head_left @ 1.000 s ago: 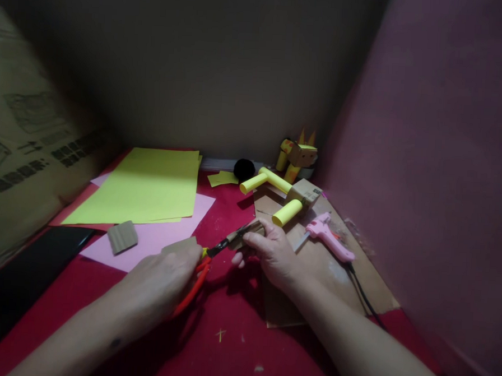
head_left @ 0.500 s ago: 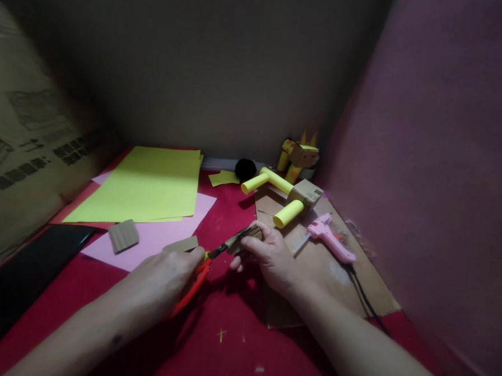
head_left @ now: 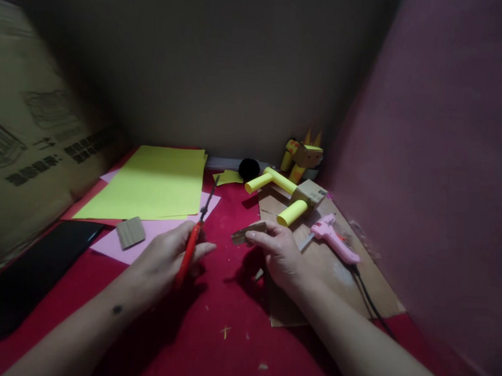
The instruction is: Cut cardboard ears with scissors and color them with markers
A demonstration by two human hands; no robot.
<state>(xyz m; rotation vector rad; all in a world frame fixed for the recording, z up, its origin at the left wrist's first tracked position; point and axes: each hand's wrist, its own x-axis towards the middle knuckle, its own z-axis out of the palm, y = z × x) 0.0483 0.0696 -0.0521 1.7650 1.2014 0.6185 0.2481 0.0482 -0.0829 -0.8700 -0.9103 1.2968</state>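
From my end I'm watching yellow sheets (head_left: 150, 183) lying over a pink sheet (head_left: 154, 229) — a black slab (head_left: 40, 272) is resting to their left, beside a printed carton (head_left: 31, 126). A black ball (head_left: 249, 169) is sitting farther back, just beside yellow scraps (head_left: 230, 178) — and a horned figure (head_left: 308, 156) is standing to its right, near the pink wall (head_left: 437, 164).

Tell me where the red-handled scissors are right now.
In the head view, the scissors are left of centre, held in the left hand, pointing toward the small yellow scraps.
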